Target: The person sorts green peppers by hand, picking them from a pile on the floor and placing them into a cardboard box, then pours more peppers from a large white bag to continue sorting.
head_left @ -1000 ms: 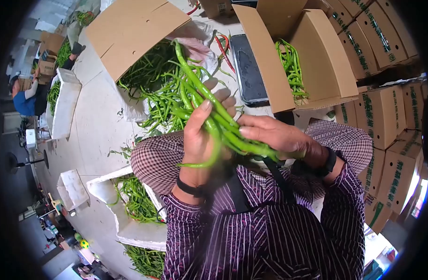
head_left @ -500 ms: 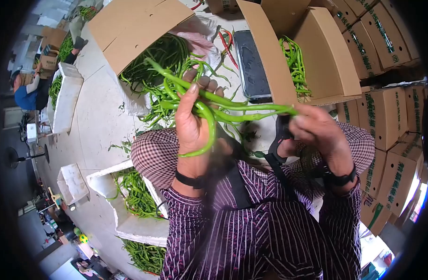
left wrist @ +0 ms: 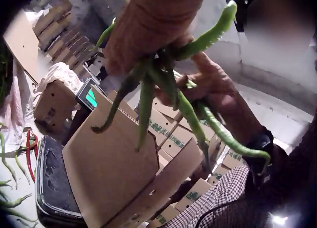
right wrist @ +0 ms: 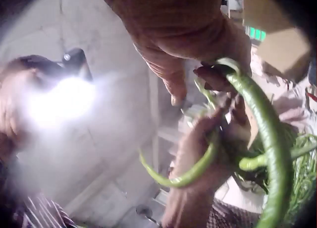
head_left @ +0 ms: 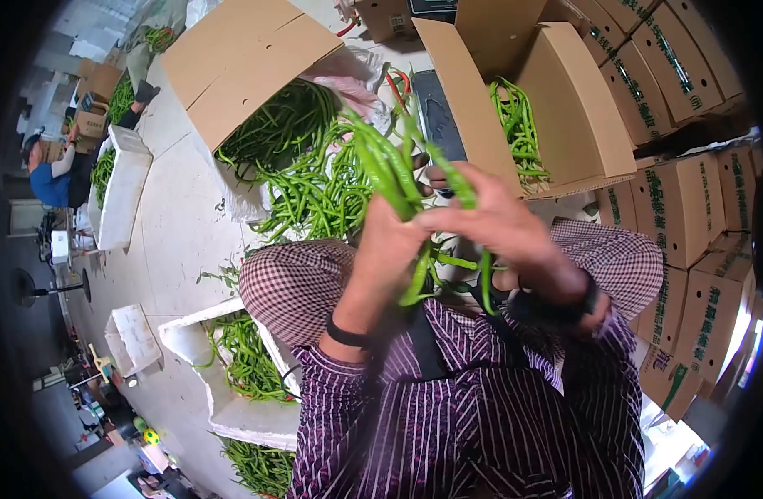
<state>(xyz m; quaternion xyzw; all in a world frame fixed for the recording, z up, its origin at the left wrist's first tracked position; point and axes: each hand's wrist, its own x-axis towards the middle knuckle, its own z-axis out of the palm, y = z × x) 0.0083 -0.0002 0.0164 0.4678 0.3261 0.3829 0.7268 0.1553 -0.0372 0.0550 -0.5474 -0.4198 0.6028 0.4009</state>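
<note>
In the head view a bunch of long green peppers stands up out of my left hand, whose fingers curl round it. Right beside it, my right hand holds another green pepper between thumb and fingers, its thumb near the bunch. Several pepper ends hang below the left hand in the left wrist view. The right wrist view has a curved pepper under the right hand. Beyond the hands lies a heap of green peppers spilling from a tipped carton.
An upright carton with some peppers inside stands at the upper right, next to a dark scale. Stacked cartons line the right side. White foam boxes with peppers sit at the left. Another person is at the far left.
The right hand has come back from the right to beside the left hand. The bunch in the left hand has turned more upright, and the stretched-out peppers no longer reach to the right.
</note>
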